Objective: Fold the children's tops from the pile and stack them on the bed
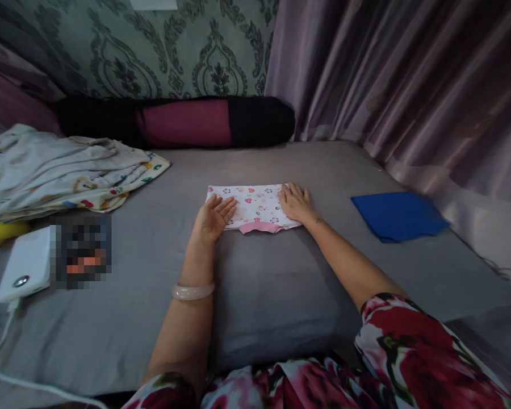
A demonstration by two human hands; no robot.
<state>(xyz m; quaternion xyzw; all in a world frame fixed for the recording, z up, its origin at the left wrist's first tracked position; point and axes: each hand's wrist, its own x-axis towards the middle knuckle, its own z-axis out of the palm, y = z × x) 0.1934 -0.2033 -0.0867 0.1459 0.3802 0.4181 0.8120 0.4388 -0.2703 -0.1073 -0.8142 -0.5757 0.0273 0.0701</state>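
A small folded baby top, white with pink and red hearts and flowers, lies flat on the bed. Its curved pink neckband faces me. At its left side is my left hand, palm turned partly up and fingers stretched out over the cloth, gripping nothing. My right hand rests palm down on the right end of the top, fingers spread on the fabric. A pale bangle circles my left wrist.
A grey sheet covers the bed. To the right lies a folded blue cloth. On the left are a heaped pale blanket and a white power bank with a cable. A black and maroon bolster lies along the wall.
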